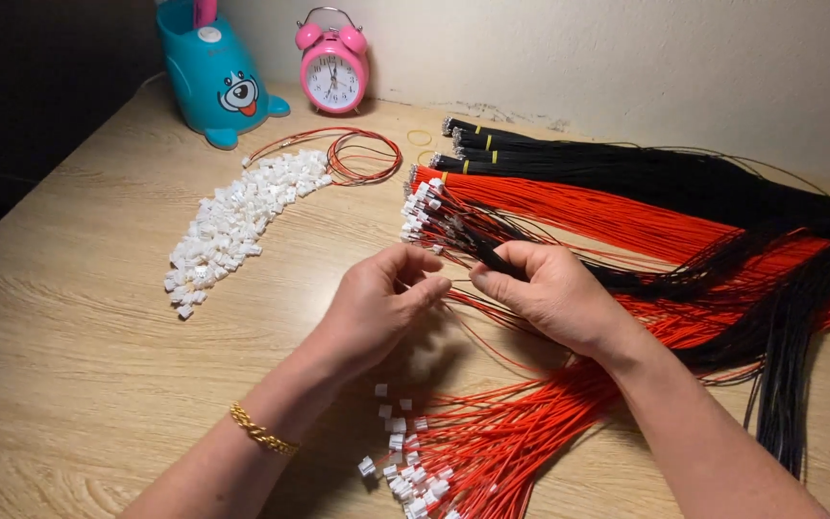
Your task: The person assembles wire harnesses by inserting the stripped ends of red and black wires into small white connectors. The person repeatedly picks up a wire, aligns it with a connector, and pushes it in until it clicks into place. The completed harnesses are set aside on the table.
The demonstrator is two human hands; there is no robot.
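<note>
Two hands meet at the middle of the wooden table [79, 384] in the head view. The left hand [377, 298] has its fingers pressed together around something very small, which I cannot see clearly. The right hand [545, 288] pinches a thin black wire [497, 258] between thumb and forefinger, and red wires pass under its palm.

Just behind the hands lies a fan of red wires [578, 207] with white connector ends [422, 207], and black wire bundles [626, 163] lie behind that. A second bunch of red wires [492, 442] lies near the wrists. A heap of loose white connector housings [232, 216] sits well apart at the left, near a coiled red wire loop [367, 154], a pink alarm clock [333, 72] and a teal dog-shaped holder [213, 82].

I judge the main risk is tangling: red and black strands cross each other at the right, so one pulled wire may drag its neighbours. Also the small piece could slip from the left fingers and be lost among the near connectors.
</note>
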